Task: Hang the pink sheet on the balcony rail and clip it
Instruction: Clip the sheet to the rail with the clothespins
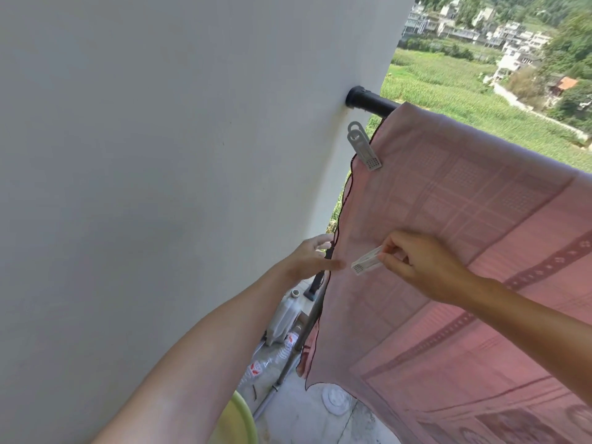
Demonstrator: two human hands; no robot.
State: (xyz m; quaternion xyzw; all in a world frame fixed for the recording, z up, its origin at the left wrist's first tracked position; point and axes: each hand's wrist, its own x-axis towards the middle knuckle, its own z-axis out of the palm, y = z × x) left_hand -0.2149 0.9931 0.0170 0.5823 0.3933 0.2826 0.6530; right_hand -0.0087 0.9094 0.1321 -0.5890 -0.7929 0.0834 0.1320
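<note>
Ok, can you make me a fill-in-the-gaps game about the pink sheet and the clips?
1. The pink sheet hangs over a rail coloured ____.
2. The loose clip is held by the ____ hand.
3. The number of clips already on the sheet's edge, like the fixed clip, is ____.
4. The left hand touches the sheet's ____.

Missing words: black; right; one; edge

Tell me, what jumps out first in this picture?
The big pink sheet draped over the black rail fills the right side, with one grey clip already on its edge near the top. Lower down, the right hand holds a second clip while the left hand reaches for the sheet's edge.
</note>
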